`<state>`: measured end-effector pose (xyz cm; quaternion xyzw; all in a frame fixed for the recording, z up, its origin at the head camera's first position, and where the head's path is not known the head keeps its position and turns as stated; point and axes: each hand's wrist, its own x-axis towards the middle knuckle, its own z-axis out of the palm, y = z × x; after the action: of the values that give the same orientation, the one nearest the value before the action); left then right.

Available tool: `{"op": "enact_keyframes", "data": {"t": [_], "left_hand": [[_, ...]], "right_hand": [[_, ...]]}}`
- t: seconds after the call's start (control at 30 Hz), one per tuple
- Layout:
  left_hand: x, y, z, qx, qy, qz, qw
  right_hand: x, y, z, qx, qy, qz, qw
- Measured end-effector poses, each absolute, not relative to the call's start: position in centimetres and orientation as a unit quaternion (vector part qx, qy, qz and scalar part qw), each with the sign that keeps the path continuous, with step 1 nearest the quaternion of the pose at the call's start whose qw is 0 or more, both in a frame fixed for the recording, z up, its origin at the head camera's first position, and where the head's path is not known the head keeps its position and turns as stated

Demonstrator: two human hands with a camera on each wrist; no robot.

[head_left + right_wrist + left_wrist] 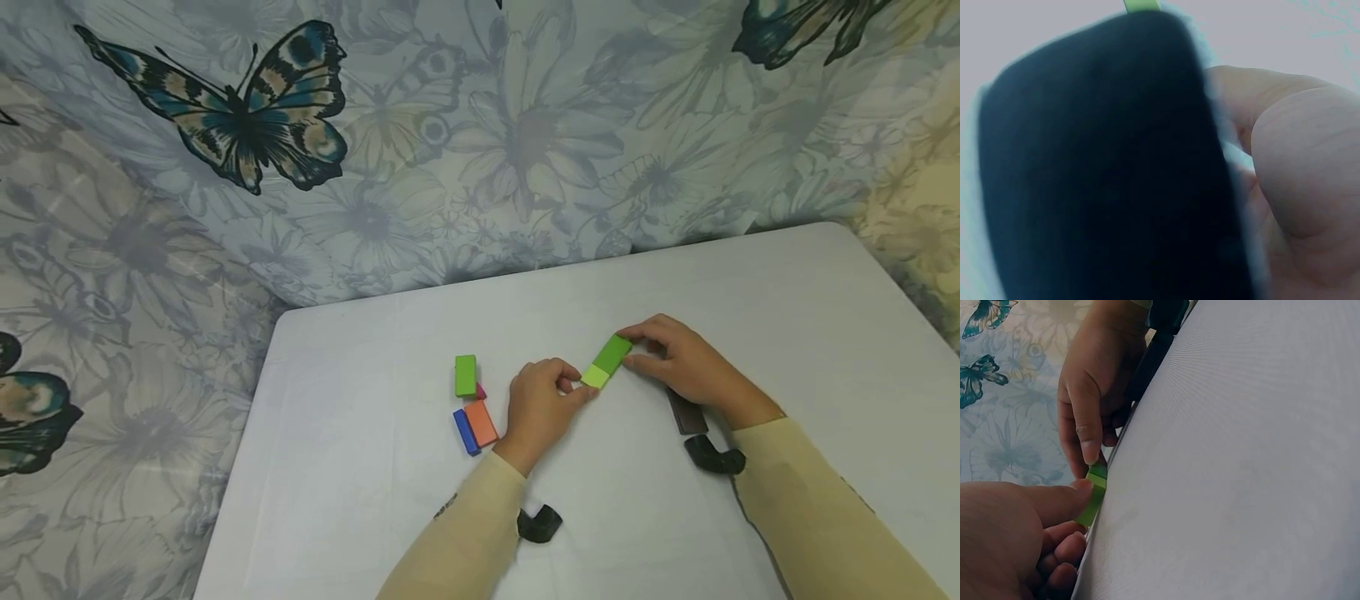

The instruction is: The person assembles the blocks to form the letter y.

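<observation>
Two green blocks stand end to end on the white table: a yellow-green block (pixel 596 377) and a darker green block (pixel 614 354). My left hand (pixel 543 404) pinches the yellow-green block at its near end between thumb and fingers. At the far end, my right hand (pixel 678 358) holds the darker green block by its sides. The left wrist view shows the left thumb on the yellow-green block (pixel 1093 497), with the right hand (pixel 1088 394) reaching in from above. In the right wrist view, a blurred dark shape hides most of the work; a yellow-green bit (pixel 1142 5) shows at the top.
Left of my left hand lie a green block (pixel 466 377), a small pinkish-red piece (pixel 481 391), an orange block (pixel 482 422) and a blue block (pixel 467 432). Black wrist gear (pixel 712 456) hangs by the right sleeve. The white table (pixel 360 517) meets a butterfly-patterned wall (pixel 420 208).
</observation>
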<state>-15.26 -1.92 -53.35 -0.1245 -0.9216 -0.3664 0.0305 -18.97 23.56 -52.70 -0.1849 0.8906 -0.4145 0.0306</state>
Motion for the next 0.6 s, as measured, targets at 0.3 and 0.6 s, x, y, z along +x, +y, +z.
{"op": "enact_keyframes", "data": {"t": [0.3, 0.6], "left_hand": [[-15.26, -1.89, -53.52, -0.126, -0.921, -0.367, 0.037], [-15.23, -1.91, -53.43, -0.126, -0.923, -0.361, 0.035]], "right_hand": [[-19.02, 23.57, -52.73, -0.178, 0.891, -0.417, 0.035], [-18.93, 23.64, -52.62, -0.171, 0.889, -0.422, 0.038]]}}
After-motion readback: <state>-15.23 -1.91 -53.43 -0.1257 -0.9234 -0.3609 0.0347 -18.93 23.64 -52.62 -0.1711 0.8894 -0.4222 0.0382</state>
